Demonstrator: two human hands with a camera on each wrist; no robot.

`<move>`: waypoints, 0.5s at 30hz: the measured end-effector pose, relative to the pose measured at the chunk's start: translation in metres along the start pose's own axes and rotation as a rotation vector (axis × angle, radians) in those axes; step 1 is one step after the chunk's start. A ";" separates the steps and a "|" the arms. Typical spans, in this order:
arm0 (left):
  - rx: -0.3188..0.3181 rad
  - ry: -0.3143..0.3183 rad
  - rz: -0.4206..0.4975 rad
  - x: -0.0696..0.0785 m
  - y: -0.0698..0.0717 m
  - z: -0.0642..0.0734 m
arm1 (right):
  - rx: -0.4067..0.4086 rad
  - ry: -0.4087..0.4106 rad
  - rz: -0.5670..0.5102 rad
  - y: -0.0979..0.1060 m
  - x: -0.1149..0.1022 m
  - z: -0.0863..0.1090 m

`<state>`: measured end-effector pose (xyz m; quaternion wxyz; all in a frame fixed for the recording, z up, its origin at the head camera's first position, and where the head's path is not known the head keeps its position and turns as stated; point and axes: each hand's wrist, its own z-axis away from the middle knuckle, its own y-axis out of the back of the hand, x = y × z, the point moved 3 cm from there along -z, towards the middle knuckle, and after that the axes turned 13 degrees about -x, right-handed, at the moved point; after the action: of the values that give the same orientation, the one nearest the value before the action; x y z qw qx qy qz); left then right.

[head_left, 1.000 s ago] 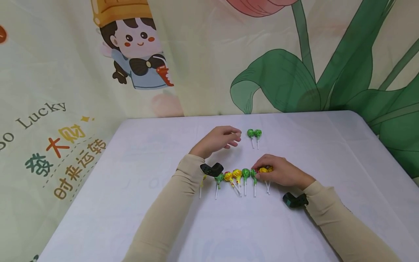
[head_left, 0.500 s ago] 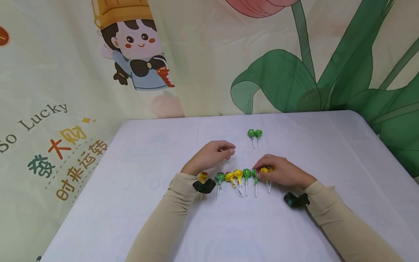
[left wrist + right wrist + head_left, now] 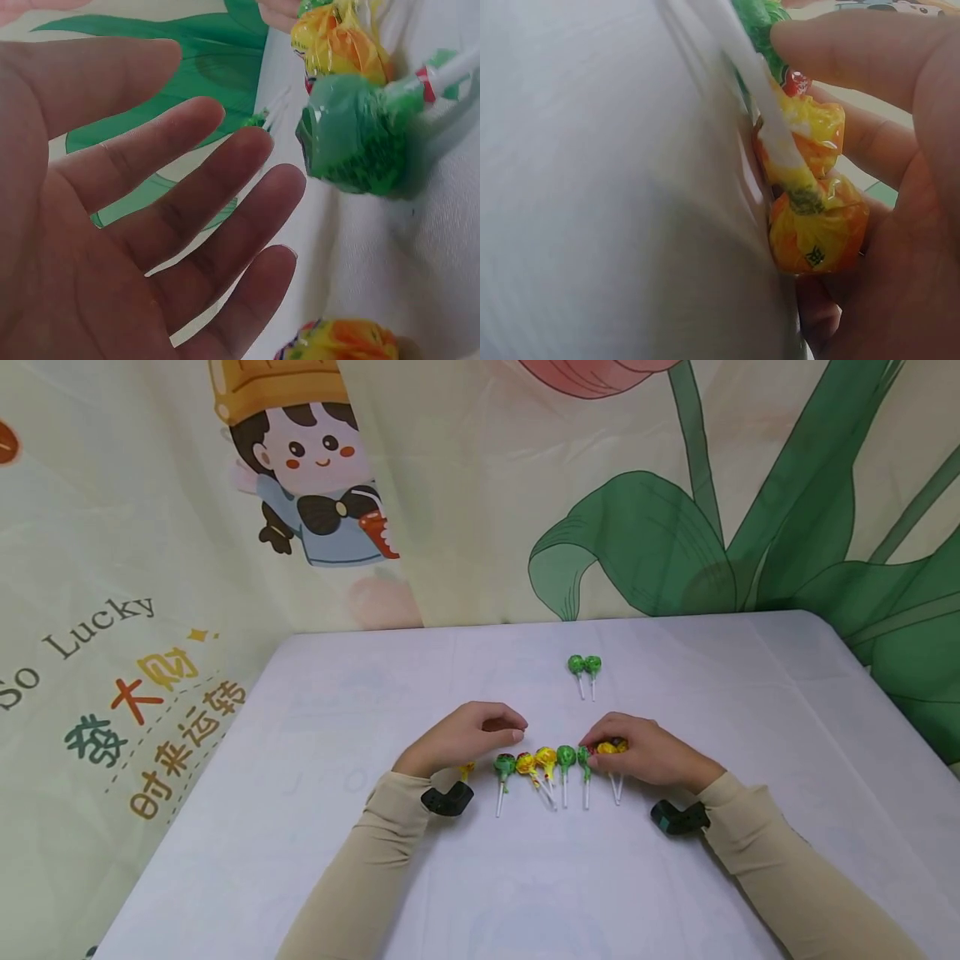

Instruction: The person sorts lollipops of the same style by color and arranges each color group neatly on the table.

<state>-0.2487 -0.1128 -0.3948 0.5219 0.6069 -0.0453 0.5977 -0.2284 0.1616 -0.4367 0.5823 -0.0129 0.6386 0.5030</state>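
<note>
Lollipops lie in a row on the white-covered table, sticks toward me. My left hand (image 3: 465,735), empty with fingers loosely spread, hovers by the row's left end, near a green lollipop (image 3: 505,767) and partly covering a yellow lollipop (image 3: 467,770). Two yellow lollipops (image 3: 546,760) and another green lollipop (image 3: 566,757) follow to the right. With thumb and fingertips my right hand (image 3: 648,752) pinches a green lollipop (image 3: 759,26) at its wrapped head. Two yellow-orange lollipops (image 3: 817,229) sit under that palm, partly hidden in the head view.
Two more green lollipops (image 3: 584,665) lie side by side farther back on the table (image 3: 712,685). A printed cloth (image 3: 465,510) hangs right behind the table's back edge.
My left hand has moved toward me and to the left, from near the back pair of green lollipops to the row's left end. The right hand stays in place.
</note>
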 end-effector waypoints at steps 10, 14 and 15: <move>-0.026 -0.021 0.004 -0.014 0.000 0.005 | 0.021 -0.002 -0.011 -0.002 0.001 -0.001; -0.042 -0.015 0.014 -0.018 0.001 0.006 | 0.032 -0.002 -0.016 -0.002 -0.001 0.000; -0.050 -0.010 0.016 -0.018 0.001 0.006 | 0.033 -0.005 -0.017 -0.002 -0.001 0.000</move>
<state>-0.2502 -0.1274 -0.4069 0.5319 0.5961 -0.0678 0.5976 -0.2273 0.1602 -0.4370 0.5884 -0.0073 0.6452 0.4873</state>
